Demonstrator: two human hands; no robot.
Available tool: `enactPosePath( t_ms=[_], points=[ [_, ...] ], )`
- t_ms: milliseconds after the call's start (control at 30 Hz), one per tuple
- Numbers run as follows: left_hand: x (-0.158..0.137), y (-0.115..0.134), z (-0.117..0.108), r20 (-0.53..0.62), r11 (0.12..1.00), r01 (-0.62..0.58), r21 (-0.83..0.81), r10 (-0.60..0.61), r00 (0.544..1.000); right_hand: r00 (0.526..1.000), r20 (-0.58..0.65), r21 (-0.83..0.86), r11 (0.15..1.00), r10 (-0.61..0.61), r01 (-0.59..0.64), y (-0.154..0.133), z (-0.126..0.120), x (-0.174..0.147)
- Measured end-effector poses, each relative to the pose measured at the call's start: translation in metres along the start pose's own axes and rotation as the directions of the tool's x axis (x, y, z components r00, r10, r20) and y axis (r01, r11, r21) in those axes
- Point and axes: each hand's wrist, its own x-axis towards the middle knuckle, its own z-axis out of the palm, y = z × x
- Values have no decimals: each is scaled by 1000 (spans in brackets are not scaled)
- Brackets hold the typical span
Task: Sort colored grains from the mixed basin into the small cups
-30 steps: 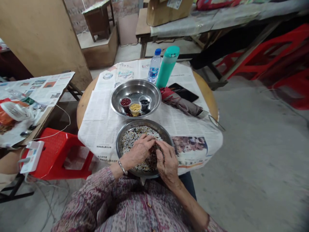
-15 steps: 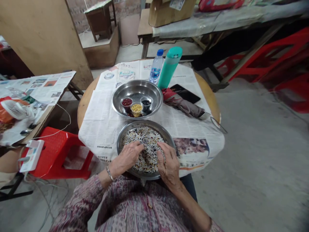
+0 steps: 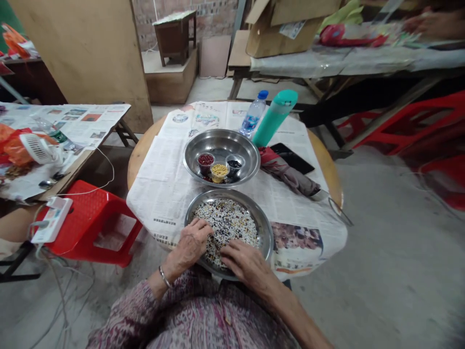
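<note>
A shallow metal basin [image 3: 268, 242] sits at the near edge of the round table. Across its bottom lies a spread of mixed white, dark and yellow grains [image 3: 232, 218]. My left hand [image 3: 194, 240], with a bracelet at the wrist, is over the basin's left side, fingers bent together in a pinch. Over the near right part, my right hand [image 3: 245, 261] has its curled fingertips down at the grains. Anything in either hand's fingertips is hidden or too small to name. Beyond is a second metal basin [image 3: 192, 145] with small clear cups of red beans [image 3: 205, 160], yellow beans [image 3: 219, 170] and black beans [image 3: 234, 165].
Newspaper [image 3: 156, 169] covers the table. Behind the far basin stand a water bottle [image 3: 254, 114] and a teal bottle [image 3: 276, 116]. A folded umbrella [image 3: 290, 172] and a dark tablet [image 3: 296, 157] lie to the right. A red stool [image 3: 90, 218] stands left.
My right hand has moved toward me and left across the basin, its fingers now more curled. My left hand has shifted slightly toward the basin's left rim. The camera view has shifted.
</note>
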Motion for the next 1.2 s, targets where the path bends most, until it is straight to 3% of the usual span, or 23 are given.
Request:
enactPosePath(
  t_ms=[133,333,400,567,667,833,967,1067,1200],
  points=[
    [-1,-1,1,-18,999,-33,-13,33,999,998,50,-74,996,-35,38,5,7,14],
    [-3,-2,3,-89,999,-11,-45,7,996,973,-171,-208,960,154,-188,36,7,44],
    [-3,-2,4,-116,999,-16,-46,10,993,967,-191,-222,952,169,-210,35,6,52],
    [-5,-3,9,-244,998,-27,-60,11,970,999,-30,-179,983,22,-27,12,14,64],
    [-7,-4,7,-255,996,-77,-55,60,965,1000,-14,-160,987,-23,20,15,16,60],
    [-7,-1,-3,-242,983,-162,-84,138,960,976,-197,-273,951,95,-147,47,1,35],
    [-5,1,-4,-255,984,-164,-73,140,957,969,-162,-294,928,188,-229,53,-10,8],
    [-5,1,-1,-242,988,-146,-57,128,962,965,-147,-225,943,217,-246,44,-6,-2],
    [-3,-1,-1,-258,992,-123,-2,119,959,973,-105,-62,976,204,-211,32,10,8]
  ],
)
